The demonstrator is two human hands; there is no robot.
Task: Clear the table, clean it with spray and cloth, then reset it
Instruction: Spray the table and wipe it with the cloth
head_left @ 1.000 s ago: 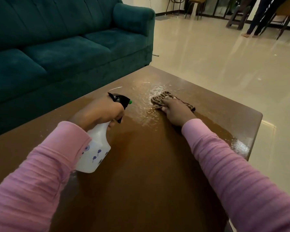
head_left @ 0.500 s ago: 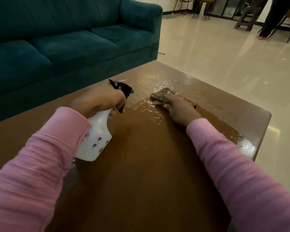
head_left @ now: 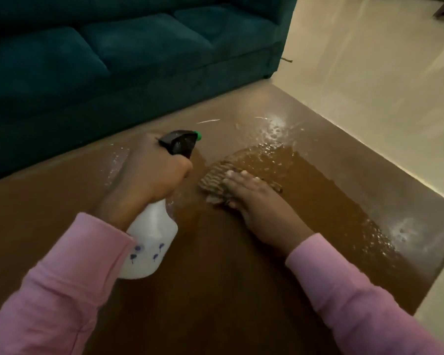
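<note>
Wet brown wooden surface [head_left: 215, 303]: left fingers [head_left: 181, 168] wrap a white plastic spray bottle [head_left: 151, 237], right fingers [head_left: 242, 176] lie flat on a striped tan cloth [head_left: 214, 179]

No words, numbers, brand names or signs can be read anywhere in view. The white plastic spray bottle [head_left: 151, 242] with the black trigger head bears only a few small blue-purple printed marks on its lower body, toward seven o'clock from the nozzle. They look like tiny flower shapes, too blurred to show any lettering.
</note>
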